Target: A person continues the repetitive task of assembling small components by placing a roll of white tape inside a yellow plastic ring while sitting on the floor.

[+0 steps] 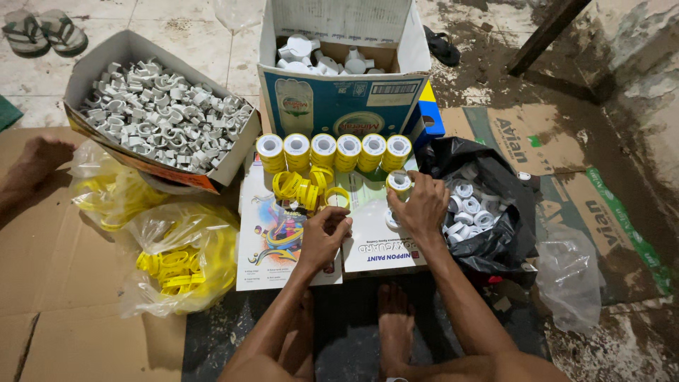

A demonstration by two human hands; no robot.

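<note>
Tiled floor (pixel 184 21), pale and grimy, far ahead of the hands toward the left. Pair of sandals (pixel 42 32) lying on it in the far left corner; single dark sandal (pixel 442 46) beyond the right hand. Wet, dirt-stained concrete floor (pixel 488 78) ahead and to the right. Flattened cardboard (pixel 64 283) spread well left of the left hand; more flattened printed cardboard (pixel 559 148) right of the right hand. Dark wooden plank (pixel 548 35) leaning at far right, against a rough, peeling wall (pixel 636 64). Light even, artificial-looking, no hard shadows.
</note>
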